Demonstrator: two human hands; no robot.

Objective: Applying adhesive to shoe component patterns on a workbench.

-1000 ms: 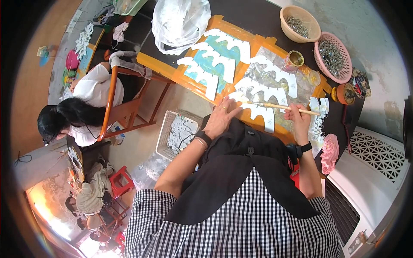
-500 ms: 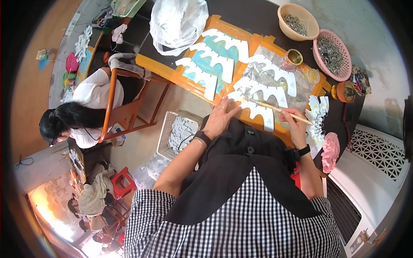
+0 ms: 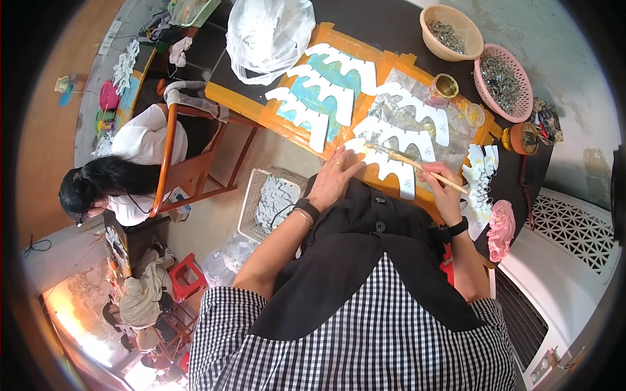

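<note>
In my right hand (image 3: 445,193) is a slim wooden brush (image 3: 427,168), gripped by its handle with closed fingers. Its bristle end rests near the left part of the nearest white scalloped piece (image 3: 405,182). My left hand (image 3: 331,181) lies at the near edge of the taped board (image 3: 303,146), fingers and thumb spread, fingertips by that piece's left end. Just beyond is a second scalloped piece (image 3: 417,140) on a greyish sheet. To the left, several similar pieces (image 3: 308,116) lie on a turquoise patch.
At the back right stand a peach bowl (image 3: 435,16) and a pink basket (image 3: 520,98), both with small metal parts. A tin (image 3: 445,88) stands on the board. A plastic bag (image 3: 270,39) is at the back; a crate (image 3: 251,221) is below left. A person (image 3: 140,146) sits at left.
My right hand and the brush have shifted slightly left, and the brush handle sits a little lower at its end. My left hand keeps its place.
</note>
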